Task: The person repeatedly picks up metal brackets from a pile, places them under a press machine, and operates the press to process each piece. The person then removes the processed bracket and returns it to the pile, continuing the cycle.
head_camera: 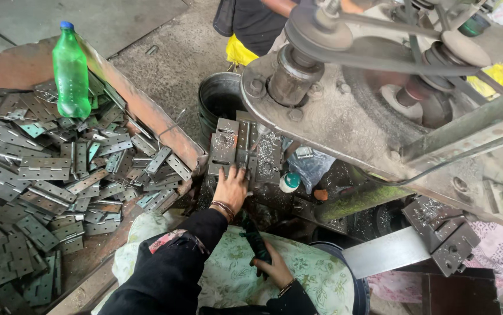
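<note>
Head view: we look down on our left hand (pixel 231 188), spread flat with the fingers reaching onto a grey metal hinge plate (pixel 225 147) that lies on the bed of a press. The plate is a flat, dull rectangle with small punched holes, and bright metal shavings are scattered over it and over the steel block (pixel 267 156) just beside it. A dark sleeve and a few thin bangles (pixel 224 209) sit at that wrist.

Our right hand (pixel 276 267) is lower, curled closed around a dark green, cloth-wrapped handle (pixel 253 236) that rises toward the press. It rests over a pale floral cloth (pixel 234 274) across our lap.

To the left, a rusty, shallow metal tray (pixel 140 105) is heaped with many more hinges (pixel 47 175), all flat grey steel with rows of holes, lying at every angle. A green plastic bottle (pixel 71 73) with a blue cap stands upright among them.

Above the plate looms the machine's heavy, grimy cast arm (pixel 344 122), with a pulley and a dark belt (pixel 379 61). A black bucket (pixel 219 99) stands behind the press bed, and a small white and green container (pixel 290 182) sits near the plate.
</note>
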